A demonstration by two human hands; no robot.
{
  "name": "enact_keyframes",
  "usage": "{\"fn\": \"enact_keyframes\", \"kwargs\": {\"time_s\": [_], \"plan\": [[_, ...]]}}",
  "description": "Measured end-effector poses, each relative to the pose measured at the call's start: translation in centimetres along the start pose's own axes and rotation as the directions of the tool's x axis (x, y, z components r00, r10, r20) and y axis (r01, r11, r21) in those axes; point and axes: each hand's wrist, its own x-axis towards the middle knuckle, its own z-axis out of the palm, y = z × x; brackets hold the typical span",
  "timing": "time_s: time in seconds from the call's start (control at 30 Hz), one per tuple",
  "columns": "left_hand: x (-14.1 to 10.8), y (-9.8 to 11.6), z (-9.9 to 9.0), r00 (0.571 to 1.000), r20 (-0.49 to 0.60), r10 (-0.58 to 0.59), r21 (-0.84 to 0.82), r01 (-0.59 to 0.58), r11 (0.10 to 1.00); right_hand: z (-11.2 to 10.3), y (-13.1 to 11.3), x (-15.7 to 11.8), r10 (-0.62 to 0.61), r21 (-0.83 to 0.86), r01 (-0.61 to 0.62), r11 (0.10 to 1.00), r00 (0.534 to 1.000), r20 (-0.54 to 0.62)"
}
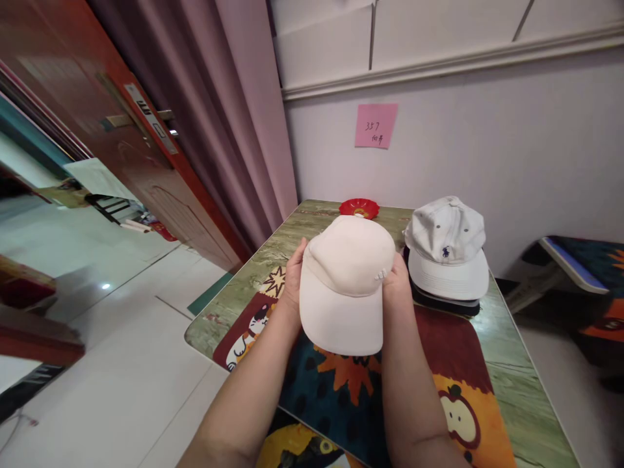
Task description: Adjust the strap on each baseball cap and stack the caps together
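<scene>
A cream-white baseball cap (348, 260) is held up above the table, its brim pointing toward me and tilted down. My left hand (294, 276) grips the cap's left side, and my right hand (397, 279) grips its right side near a small raised emblem. Most of the fingers of both hands are hidden behind the cap. To the right, a white cap with a dark blue logo (446, 234) lies on top of darker caps (451, 304), stacked on the table.
The green wood-patterned table (521, 364) carries a colourful cartoon mat (322, 390). A red scalloped dish (359, 208) stands at its back edge, below a pink note (375, 126) on the wall. At left are a purple curtain (214, 97) and a brown door (146, 175).
</scene>
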Motion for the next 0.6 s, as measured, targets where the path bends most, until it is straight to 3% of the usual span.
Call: {"fn": "enact_keyframes", "kwargs": {"time_s": [0.2,0.37,0.6], "plan": [[1.5,-1.2,-0.2,1.0,-0.019,-0.004,0.032,0.005,0.999,-1.2,0.4,-1.4,0.029,-0.04,-0.032,0.999,0.998,-0.056],[2.6,-1.8,-0.4,1.0,-0.021,-0.015,-0.031,0.015,0.999,-2.3,1.8,-3.2,-0.102,-0.068,0.094,0.993,0.986,-0.13],[2.6,-1.8,-0.1,0.998,0.011,0.067,-0.033,-0.067,0.997,-4.0,2.1,0.7,0.032,0.214,-0.003,0.977,0.991,-0.133]]}}
